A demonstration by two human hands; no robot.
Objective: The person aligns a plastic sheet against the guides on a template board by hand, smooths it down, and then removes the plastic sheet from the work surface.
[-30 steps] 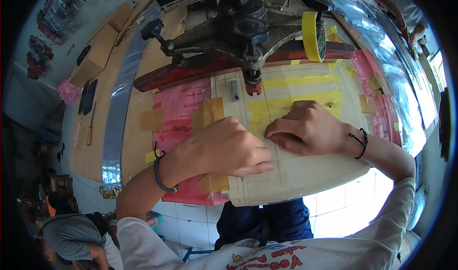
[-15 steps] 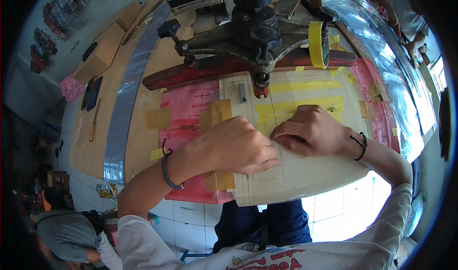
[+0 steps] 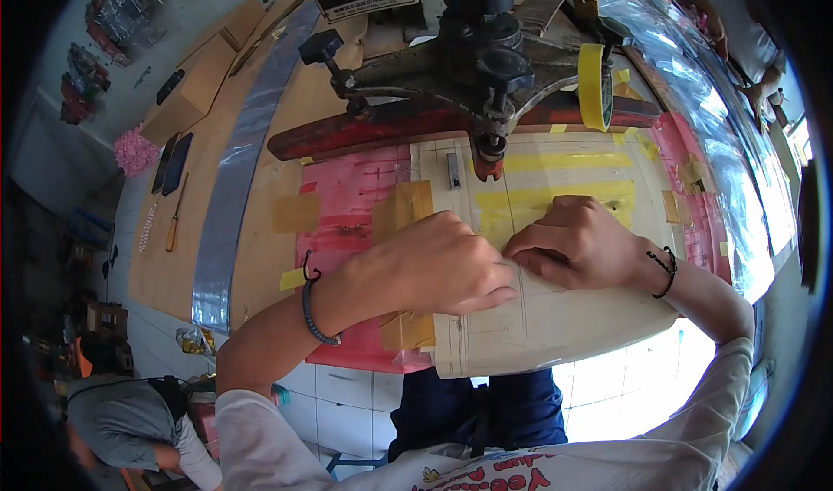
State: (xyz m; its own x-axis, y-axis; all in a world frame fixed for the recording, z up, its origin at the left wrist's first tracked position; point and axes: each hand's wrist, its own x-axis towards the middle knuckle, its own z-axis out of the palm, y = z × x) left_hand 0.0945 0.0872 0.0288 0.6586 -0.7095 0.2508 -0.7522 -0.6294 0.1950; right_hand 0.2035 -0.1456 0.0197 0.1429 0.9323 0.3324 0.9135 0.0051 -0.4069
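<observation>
My left hand (image 3: 447, 264) is closed, knuckles up, over the pale board (image 3: 486, 343). Close by on the right, my right hand (image 3: 574, 246) is curled too, its fingertips almost meeting the left. Whatever the fingers pinch, if anything, is hidden or too small to make out. Pencil-like lines run across the board beneath them. Yellow tape strips (image 3: 555, 198) lie on the board beyond my hands. A small metal block (image 3: 453, 171) rests near the board's far left. Red sheeting (image 3: 343, 226), patched with brown tape (image 3: 403, 213), borders the board on the left.
Above the board hangs a black machine head (image 3: 486, 66) with a long red bar (image 3: 373, 129). A yellow tape roll (image 3: 591, 88) hangs on its right knob. Leftward lie a screwdriver-like tool (image 3: 173, 226) and dark phones (image 3: 176, 166). Another person (image 3: 130, 422) bends at lower left.
The whole view has shifted slightly to the right. Both hands stay closed at nearly the same spot over the board.
</observation>
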